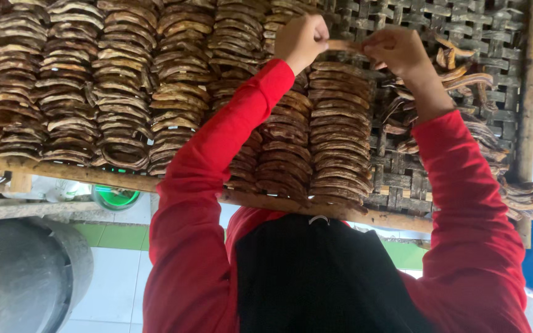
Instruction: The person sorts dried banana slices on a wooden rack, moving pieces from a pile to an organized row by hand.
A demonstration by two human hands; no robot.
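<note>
I see both hands up at the woven bamboo tray [464,37]: left hand [301,38] and right hand [396,50] pinch one brown dried slice [342,45] between closed fingers, above the stacked rows [340,135]. I judge a slip could topple the loose slices [464,80] nearby. No labels or packages visible; green bowl [116,197] below.

No packages, labels, signs or screens visible anywhere in head view.
</note>
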